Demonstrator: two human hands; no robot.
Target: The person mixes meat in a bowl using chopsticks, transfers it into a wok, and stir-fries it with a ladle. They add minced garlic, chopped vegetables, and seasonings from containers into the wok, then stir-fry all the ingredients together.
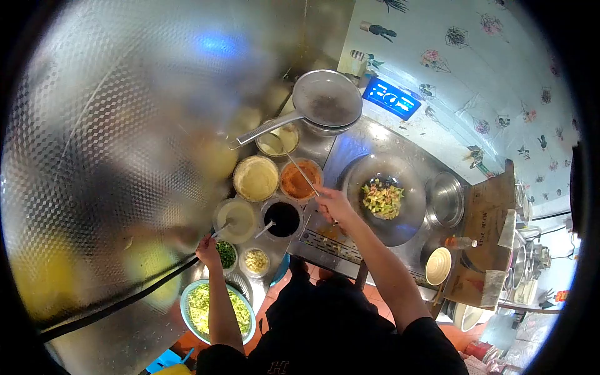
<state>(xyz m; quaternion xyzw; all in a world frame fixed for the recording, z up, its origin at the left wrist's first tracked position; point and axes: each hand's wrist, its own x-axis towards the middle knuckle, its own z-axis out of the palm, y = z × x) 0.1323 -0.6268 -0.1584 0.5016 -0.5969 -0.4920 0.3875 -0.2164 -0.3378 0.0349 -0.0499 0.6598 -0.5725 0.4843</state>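
My right hand (332, 205) is closed around the thin metal handle of a long-handled ladle (302, 174). Its far end reaches a bowl (271, 149) with pale contents; the head is hard to make out there. At the lower left, my left hand (208, 251) pinches a spoon (223, 229) that dips into a tub of cloudy pale liquid (239, 215). Beside that tub stands a bowl of dark liquid (282, 219) with a white spoon (265, 229) in it. To the right of my right hand, a wok (409, 222) holds chopped green and pinkish food (382, 199).
A mesh strainer (327, 98) rests over a pot at the back. Tubs of orange-red seasoning (300, 179) and pale powder (255, 178) stand between my hands. Nearer are chopped greens (225, 254), minced garlic (255, 261) and a basket of shreds (206, 306). Cardboard (480, 231) borders the right.
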